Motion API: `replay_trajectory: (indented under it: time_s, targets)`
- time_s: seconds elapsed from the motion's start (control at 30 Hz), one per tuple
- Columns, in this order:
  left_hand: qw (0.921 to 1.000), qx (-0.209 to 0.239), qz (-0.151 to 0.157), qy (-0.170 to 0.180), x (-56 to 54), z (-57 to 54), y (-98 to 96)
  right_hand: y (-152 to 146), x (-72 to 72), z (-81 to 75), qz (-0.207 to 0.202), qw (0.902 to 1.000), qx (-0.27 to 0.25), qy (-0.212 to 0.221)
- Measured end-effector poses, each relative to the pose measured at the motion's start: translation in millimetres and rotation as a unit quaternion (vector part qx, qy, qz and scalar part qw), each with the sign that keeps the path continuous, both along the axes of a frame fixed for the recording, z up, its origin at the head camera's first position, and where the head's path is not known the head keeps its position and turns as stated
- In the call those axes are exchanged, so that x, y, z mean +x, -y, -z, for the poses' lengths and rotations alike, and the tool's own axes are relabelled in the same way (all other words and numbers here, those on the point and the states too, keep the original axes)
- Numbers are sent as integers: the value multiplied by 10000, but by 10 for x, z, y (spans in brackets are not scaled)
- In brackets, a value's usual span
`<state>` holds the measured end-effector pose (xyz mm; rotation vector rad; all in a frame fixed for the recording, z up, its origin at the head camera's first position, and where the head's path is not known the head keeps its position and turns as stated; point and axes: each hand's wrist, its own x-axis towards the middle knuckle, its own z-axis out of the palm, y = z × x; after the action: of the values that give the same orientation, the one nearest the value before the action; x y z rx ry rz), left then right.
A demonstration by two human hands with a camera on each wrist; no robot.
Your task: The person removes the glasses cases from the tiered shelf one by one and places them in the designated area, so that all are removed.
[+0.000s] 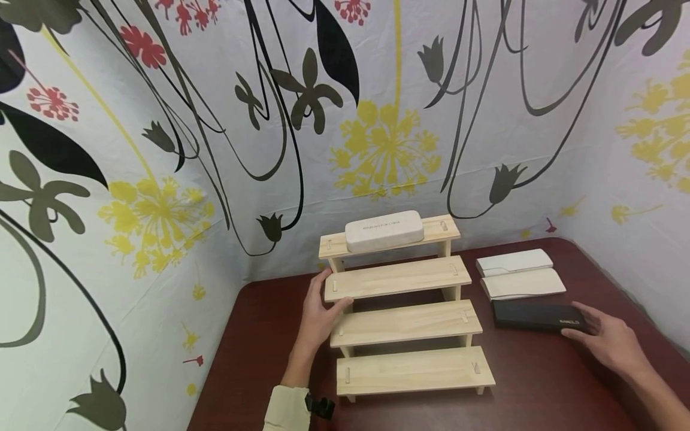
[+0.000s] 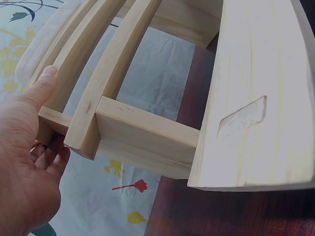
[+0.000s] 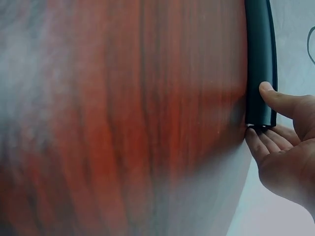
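A tiered wooden display shelf (image 1: pixel 399 276) with several steps stands on the dark red table. My left hand (image 1: pixel 319 312) grips its left side near the second board from the top, with the thumb on the board. In the left wrist view, the fingers of my left hand (image 2: pixel 29 162) curl under the wood. A white glasses case (image 1: pixel 385 231) lies on the top board. Over on the right, my right hand (image 1: pixel 611 338) holds the near end of a black glasses case (image 1: pixel 533 316), thumb on one face and fingers at its end.
Two flat whitish cases (image 1: pixel 521 284) lie side by side behind the black case. The table (image 1: pixel 242 359) meets flower-printed cloth (image 1: pixel 377 72) hanging at the back and both sides.
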<state>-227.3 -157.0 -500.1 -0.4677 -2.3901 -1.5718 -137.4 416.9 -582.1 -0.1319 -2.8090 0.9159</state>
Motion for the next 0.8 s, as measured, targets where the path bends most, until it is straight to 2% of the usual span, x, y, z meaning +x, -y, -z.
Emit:
replay_trajectory:
  time_s: [0.43, 0.8]
  targets:
    - [10000, 58, 19, 42, 10, 0, -1, 11, -39, 28, 14, 9999, -48, -136]
    - [10000, 58, -17, 9, 5, 11, -1, 103, -50, 29, 481, 9981, -158, -343]
